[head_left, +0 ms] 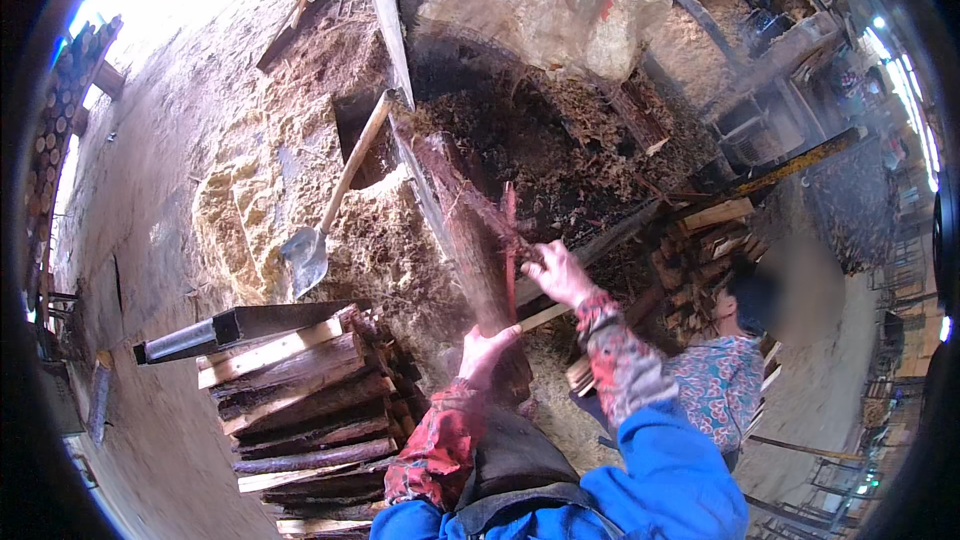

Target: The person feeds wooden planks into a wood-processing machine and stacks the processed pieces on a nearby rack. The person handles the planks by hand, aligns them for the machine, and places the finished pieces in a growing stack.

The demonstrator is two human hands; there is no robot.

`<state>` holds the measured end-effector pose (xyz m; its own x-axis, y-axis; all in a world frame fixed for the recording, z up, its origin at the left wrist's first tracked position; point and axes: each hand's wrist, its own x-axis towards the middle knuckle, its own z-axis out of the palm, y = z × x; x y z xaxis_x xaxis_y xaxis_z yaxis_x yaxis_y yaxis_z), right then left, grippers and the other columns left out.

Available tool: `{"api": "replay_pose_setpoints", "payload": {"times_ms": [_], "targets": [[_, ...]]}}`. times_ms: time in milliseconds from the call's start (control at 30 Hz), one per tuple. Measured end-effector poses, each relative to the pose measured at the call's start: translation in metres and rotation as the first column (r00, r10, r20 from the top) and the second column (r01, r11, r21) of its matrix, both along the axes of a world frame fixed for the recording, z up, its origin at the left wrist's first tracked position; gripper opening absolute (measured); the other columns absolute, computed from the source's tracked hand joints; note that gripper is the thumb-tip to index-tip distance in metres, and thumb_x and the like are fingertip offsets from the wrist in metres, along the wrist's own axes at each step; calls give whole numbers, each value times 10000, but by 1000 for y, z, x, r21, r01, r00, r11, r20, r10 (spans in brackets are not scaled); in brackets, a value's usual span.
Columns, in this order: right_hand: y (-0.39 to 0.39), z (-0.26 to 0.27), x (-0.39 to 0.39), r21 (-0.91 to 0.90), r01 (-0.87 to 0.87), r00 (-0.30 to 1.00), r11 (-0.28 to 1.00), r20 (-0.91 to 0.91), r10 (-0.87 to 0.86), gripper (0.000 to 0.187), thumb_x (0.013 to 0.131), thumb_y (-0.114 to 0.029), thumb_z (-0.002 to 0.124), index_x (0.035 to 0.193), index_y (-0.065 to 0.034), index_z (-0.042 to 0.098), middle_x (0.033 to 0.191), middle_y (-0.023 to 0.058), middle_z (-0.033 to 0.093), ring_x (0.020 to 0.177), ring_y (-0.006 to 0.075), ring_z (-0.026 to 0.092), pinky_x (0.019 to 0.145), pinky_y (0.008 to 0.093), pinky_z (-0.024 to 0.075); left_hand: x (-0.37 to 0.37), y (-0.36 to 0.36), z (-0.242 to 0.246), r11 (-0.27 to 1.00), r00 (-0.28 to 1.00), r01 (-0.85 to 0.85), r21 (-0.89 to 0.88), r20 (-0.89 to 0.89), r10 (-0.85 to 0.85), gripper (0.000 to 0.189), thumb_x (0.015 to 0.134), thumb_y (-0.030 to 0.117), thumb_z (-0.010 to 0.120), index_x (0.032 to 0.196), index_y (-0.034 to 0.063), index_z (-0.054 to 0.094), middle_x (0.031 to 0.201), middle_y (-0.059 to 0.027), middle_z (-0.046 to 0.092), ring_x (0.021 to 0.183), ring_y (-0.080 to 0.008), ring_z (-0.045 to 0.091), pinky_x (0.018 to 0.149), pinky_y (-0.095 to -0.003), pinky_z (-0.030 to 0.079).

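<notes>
A bark-covered log [476, 262] slants away in front of me, its near end close to my body. My left hand [481, 354] grips that near end, thumb laid across the top. To the right of the log, my right hand [561, 275] is closed on the end of a long, ragged strip of reddish bark [480, 202]. That strip runs up and left toward the log's far end. A narrow red strip [511, 255] stands out beside the log, just left of my right hand. How the far ends join is blurred.
A shovel [352, 172] leans over sawdust [247, 202] at left. Split wood [300, 390] is stacked at lower left beside a metal channel [225, 330]. Dark bark scraps [540, 135] lie ahead. Another person [716, 382] is close on my right, near a yellow bar [795, 161].
</notes>
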<state>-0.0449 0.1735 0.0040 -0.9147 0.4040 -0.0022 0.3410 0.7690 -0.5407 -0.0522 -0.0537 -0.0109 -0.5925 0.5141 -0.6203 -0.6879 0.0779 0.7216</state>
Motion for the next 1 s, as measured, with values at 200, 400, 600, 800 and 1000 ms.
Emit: {"api": "replay_pose_setpoints", "payload": {"times_ms": [200,400,600,800,1000], "targets": [[-88,-9,62,-304,92,993,948,94,-66,255,927,-251,588,916,4,571,820,230,611,778,407,618,675,487,499,-2,4,11,999,1000,27,27,-1,-27,385,833,253,779,1103,3,665,964,-46,701,821,-136,646,755,-294,523],[-116,9,85,-289,58,995,955,96,-31,445,880,-148,593,1255,55,466,1268,281,481,1148,445,512,979,472,453,-2,-1,-5,1000,1000,-9,29,28,8,430,849,272,753,1145,-14,628,1028,-64,687,879,-141,641,787,-301,527],[-126,19,83,-380,-133,990,916,-93,105,702,882,-382,673,1342,66,387,1272,298,465,1178,462,481,1009,478,415,-3,-6,-4,983,998,8,184,53,-18,432,856,252,746,1166,-14,605,1005,-70,682,868,-147,643,775,-301,532],[-141,26,84,-275,-111,994,955,-8,113,521,934,-328,629,1285,30,486,1329,286,461,1251,440,450,1049,470,382,-11,-7,39,989,993,54,139,93,-67,357,825,203,763,1098,4,649,962,-53,682,796,-149,642,717,-302,531],[-132,19,86,-563,72,988,823,-73,-137,559,981,-310,582,1384,52,442,1347,243,529,1283,305,491,1076,373,383,-12,-7,12,999,997,32,-20,64,-31,353,792,166,754,1081,-17,665,942,-53,691,786,-150,647,727,-304,530]]}}
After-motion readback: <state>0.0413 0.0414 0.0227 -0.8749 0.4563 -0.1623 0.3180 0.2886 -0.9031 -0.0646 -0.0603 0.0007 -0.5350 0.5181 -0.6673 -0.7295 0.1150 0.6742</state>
